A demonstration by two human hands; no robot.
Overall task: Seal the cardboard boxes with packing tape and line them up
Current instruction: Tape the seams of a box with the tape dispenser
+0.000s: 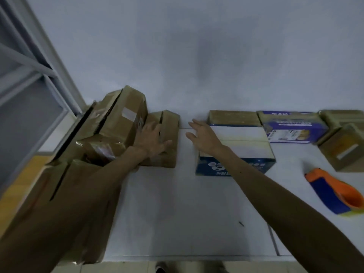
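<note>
Over at the back of the white desk (177,213), the left hand (153,138) lies flat with fingers spread on a small brown cardboard box (171,125). The right hand (202,134) is open too, at the left edge of a blue carton with a white top (242,142); can't tell if it's touching. The brown box's top flaps show a dark gap between them. An orange and blue tape dispenser (332,192) lies well off to the right.

White lettering runs across the blue-and-white box (234,166) at 3 o'clock and the blue carton (295,128) at 2 o'clock, all too blurred to read.
</note>
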